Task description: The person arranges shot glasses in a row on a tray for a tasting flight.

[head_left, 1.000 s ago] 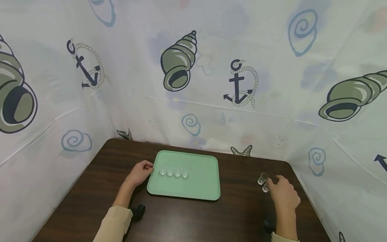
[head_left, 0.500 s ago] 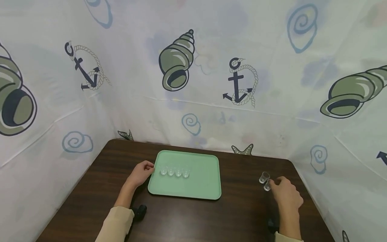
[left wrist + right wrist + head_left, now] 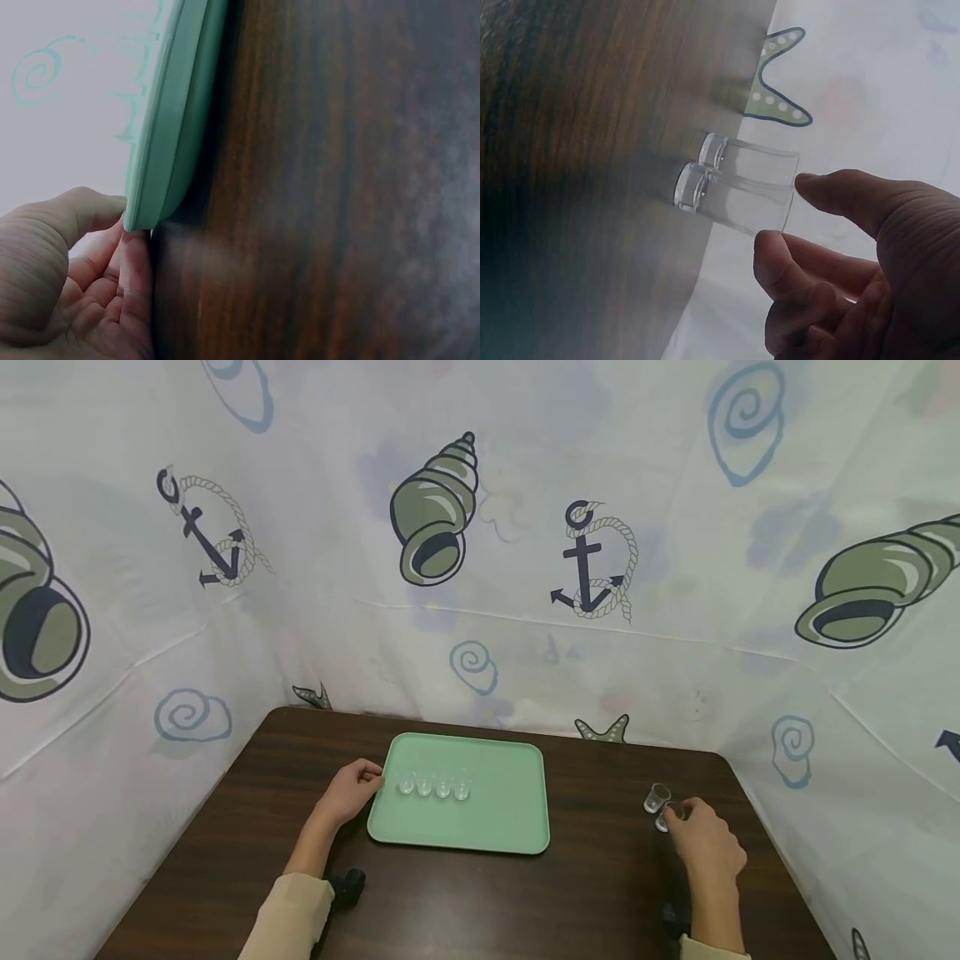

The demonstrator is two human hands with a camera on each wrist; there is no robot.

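Note:
A pale green tray (image 3: 502, 797) lies on the table, bearing several small clear glasses (image 3: 442, 788) in a row. My left hand (image 3: 349, 792) pinches the tray's left edge; in the left wrist view the thumb is at the rim (image 3: 161, 150) and fingers are beneath. To the right stand two clear shot glasses side by side. My right hand (image 3: 707, 839) pinches the rim of the nearer shot glass (image 3: 739, 202) between thumb and fingertip, its base at the tabletop. Close beside it is the farther shot glass (image 3: 656, 797), untouched.
The dark wooden table (image 3: 600, 877) extends between the tray and the two glasses. A white cloth (image 3: 525, 677) printed with shells and anchors hangs along the table's back and sides.
My right thumb and fingers have come onto the nearer shot glass's rim. The left hand keeps its place on the tray. The head view has shifted slightly.

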